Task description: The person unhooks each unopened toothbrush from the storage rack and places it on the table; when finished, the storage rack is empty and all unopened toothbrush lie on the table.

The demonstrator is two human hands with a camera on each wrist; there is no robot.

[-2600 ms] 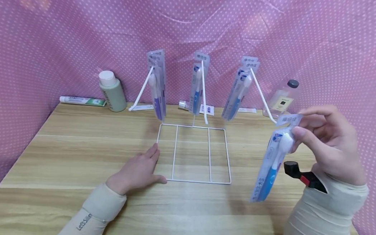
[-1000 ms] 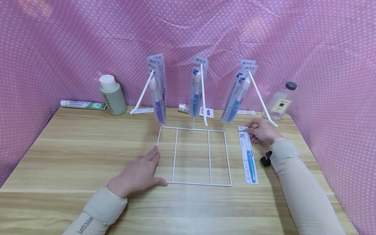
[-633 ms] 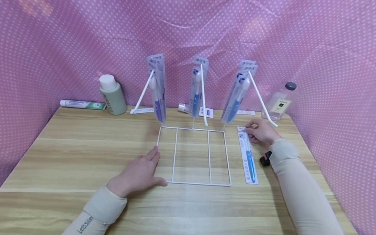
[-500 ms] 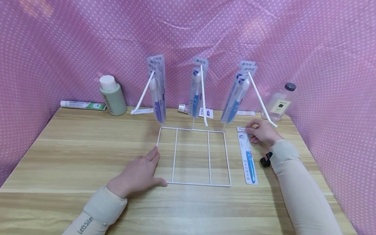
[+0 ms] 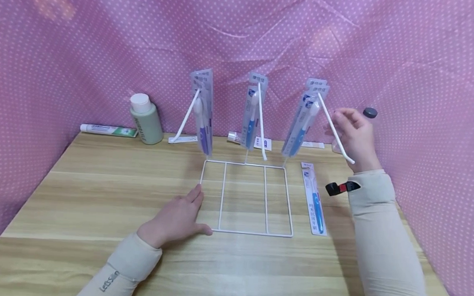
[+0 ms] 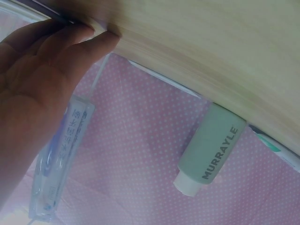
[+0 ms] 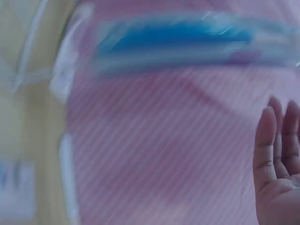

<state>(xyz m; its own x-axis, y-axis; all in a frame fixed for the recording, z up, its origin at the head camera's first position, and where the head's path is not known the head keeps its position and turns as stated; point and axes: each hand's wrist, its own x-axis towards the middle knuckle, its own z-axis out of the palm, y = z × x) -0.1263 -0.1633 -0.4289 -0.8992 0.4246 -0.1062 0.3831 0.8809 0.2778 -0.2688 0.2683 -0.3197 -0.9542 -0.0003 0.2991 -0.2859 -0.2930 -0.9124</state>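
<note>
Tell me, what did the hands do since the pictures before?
The right hand let go of the packaged toothbrush, leaving it flat on the table beside the white wire rack, then rose toward the rack's right hook. The left hand stayed flat at the rack's corner.

Left hand (image 6: 33, 79) flat on table (image 6: 211, 51)

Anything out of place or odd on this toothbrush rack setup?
One packaged toothbrush lies flat on the table beside the wire rack, while the other packs hang from its hooks. The right hand is up by the right hook; the left hand rests flat at the rack's base.
</note>
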